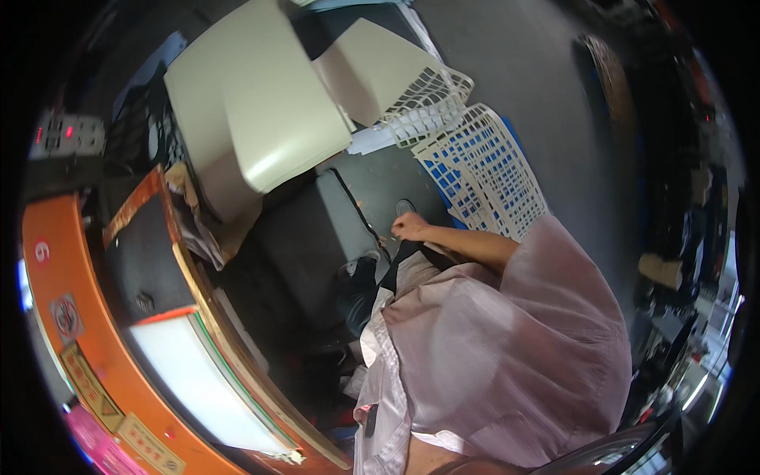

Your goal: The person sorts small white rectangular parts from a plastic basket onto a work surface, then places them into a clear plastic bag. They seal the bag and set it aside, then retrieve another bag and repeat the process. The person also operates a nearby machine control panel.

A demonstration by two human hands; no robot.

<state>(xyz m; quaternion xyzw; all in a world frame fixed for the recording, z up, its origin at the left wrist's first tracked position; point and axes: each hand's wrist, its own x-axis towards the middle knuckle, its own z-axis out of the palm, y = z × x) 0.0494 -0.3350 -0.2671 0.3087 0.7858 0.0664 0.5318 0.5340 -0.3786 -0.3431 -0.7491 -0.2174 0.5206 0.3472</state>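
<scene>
My right hand (pixel 409 227) is curled closed at the end of a bare forearm, in front of my body. Its fingers are pressed together, and what they hold, if anything, is too small to make out. Below it are my dark trousers and two shoes on the grey floor (pixel 317 229). A thin black strip (pixel 352 198) runs along the floor close to the hand. The pinkish sleeve and shirt fill the lower right. My left hand is not in view. Nearest the right forearm lies a cream plastic grid panel (pixel 507 174), with blue showing through its openings.
A large, curved cream sheet (pixel 261 95) stands at the upper left, beside a second cream panel (pixel 368 67) and another grid piece (pixel 427 103). On the left are an orange machine frame (pixel 87 293) with stickers and a bright white panel (pixel 202 372) with a wooden edge.
</scene>
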